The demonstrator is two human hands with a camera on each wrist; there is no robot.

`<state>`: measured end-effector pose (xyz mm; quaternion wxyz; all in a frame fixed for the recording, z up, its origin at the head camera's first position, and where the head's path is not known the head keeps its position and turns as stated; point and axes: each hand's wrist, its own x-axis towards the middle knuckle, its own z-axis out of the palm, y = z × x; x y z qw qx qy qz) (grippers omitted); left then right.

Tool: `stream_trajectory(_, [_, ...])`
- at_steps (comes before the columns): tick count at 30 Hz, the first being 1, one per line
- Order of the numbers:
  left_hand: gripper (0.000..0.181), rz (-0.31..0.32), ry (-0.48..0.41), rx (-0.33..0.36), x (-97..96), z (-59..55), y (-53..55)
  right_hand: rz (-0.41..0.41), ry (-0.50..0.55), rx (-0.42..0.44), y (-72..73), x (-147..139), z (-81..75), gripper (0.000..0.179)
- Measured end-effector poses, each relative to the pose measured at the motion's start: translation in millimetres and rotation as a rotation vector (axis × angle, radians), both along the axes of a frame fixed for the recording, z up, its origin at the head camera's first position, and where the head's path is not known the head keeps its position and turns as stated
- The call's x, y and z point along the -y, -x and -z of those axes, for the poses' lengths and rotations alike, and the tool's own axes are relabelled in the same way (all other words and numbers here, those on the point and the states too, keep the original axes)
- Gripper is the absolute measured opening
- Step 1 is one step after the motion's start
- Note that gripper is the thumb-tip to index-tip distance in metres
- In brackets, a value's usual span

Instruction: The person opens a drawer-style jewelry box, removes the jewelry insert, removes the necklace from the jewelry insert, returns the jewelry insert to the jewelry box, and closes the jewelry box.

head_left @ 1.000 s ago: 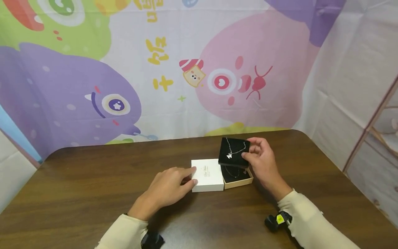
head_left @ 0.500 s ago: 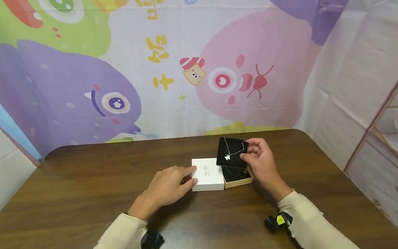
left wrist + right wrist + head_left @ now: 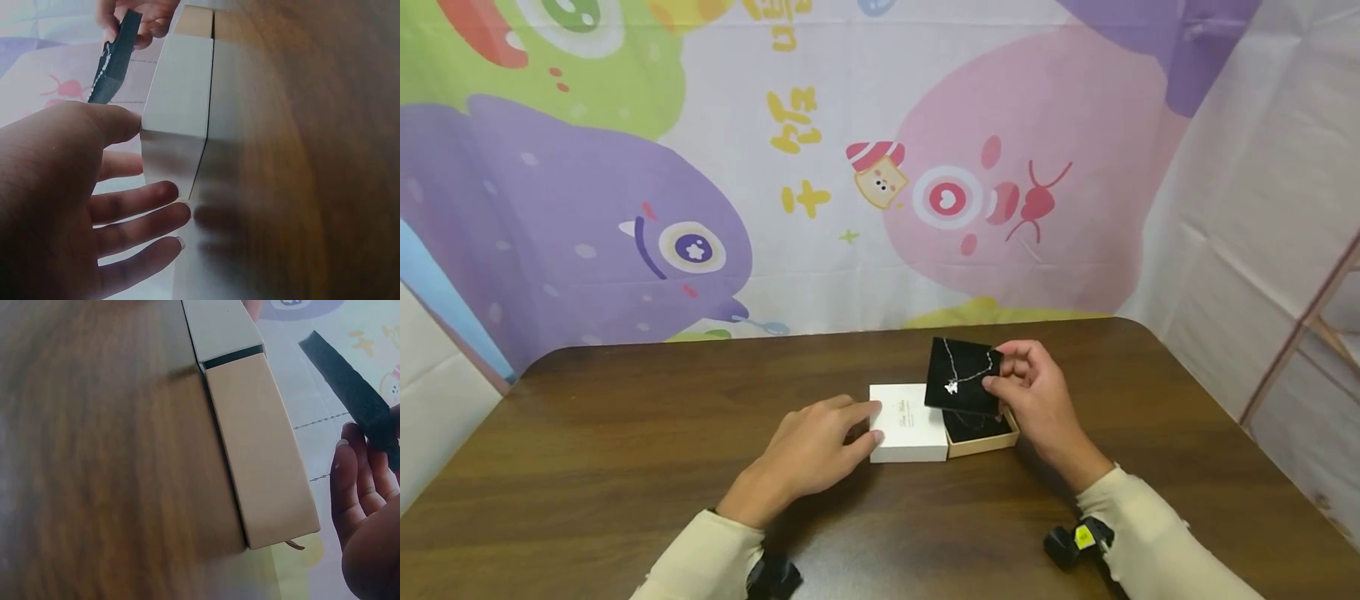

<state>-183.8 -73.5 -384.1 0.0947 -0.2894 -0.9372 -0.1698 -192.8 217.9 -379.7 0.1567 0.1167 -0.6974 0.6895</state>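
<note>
My left hand (image 3: 808, 450) touches the left end of a white box sleeve (image 3: 908, 425) with thumb and forefinger; in the left wrist view its other fingers (image 3: 134, 237) spread out beside the sleeve. From the sleeve's right end a tan drawer (image 3: 985, 445) sticks out, its dark inside partly hidden. My right hand (image 3: 1033, 396) pinches the right edge of a black padded insert (image 3: 970, 400), holding it tilted above the drawer. A silver necklace (image 3: 952, 387) with a small pendant lies across the insert's face. Thin chain strands (image 3: 320, 420) run between insert and drawer in the right wrist view.
The box rests on a dark brown wooden table (image 3: 647, 433) with rounded far corners. Behind the table hangs a cartoon-printed cloth (image 3: 820, 275). A small brown tab (image 3: 295, 545) pokes out past the drawer's end in the right wrist view.
The insert in my right hand has moved slightly lower and tilts a bit more over the drawer, hiding more of its inside. The left hand stays at the sleeve; the whole view has shifted slightly.
</note>
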Motion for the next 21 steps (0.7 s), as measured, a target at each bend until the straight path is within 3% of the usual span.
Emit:
stream_trajectory(9, [0.041, -0.022, 0.004, 0.008, -0.7, -0.2, -0.3, -0.003, 0.029, -0.037, 0.8, 0.0, 0.4, 0.033])
stream_trajectory(21, [0.042, -0.013, 0.022, -0.009, -2.8, -3.1, -0.2, 0.105, 0.125, -0.163, -2.3, 2.5, -3.2, 0.028])
